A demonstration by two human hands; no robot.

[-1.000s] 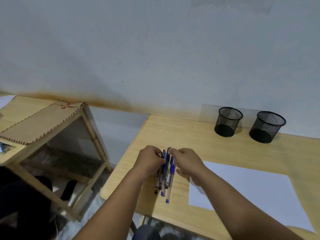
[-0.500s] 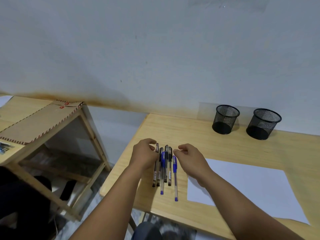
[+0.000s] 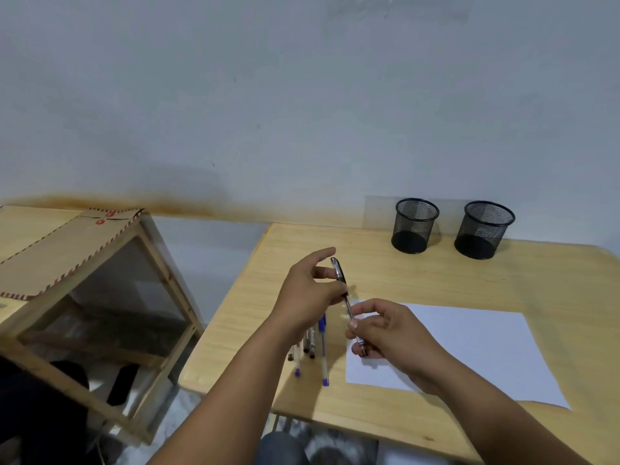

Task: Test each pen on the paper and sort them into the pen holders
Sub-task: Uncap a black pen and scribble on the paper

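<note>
Pens are the business here: you hold one black-capped pen in the air between both hands, just above the near left corner of the paper. Your right hand is curled round its lower barrel, and your left hand pinches it at the cap end with the forefinger lifted clear. The remaining pens lie side by side on the surface under your left wrist, close to its near edge.

If you pull the cap off sharply, your left arm could sweep the row below — round barrels on smooth wood roll easily, and the edge is near. A cap freed suddenly may also slip from a two-finger pinch and drop to the floor. The sheet is thin and loose; pressing a tip to it without a steadying hand could make it slide or crease.

The held pen looks to have a clear plastic barrel with a dark cap and a shiny clip. Both pen holders are black wire-mesh cylinders, open-topped, standing well apart from you by the wall. The surface is pale varnished wood with rounded corners.
</note>
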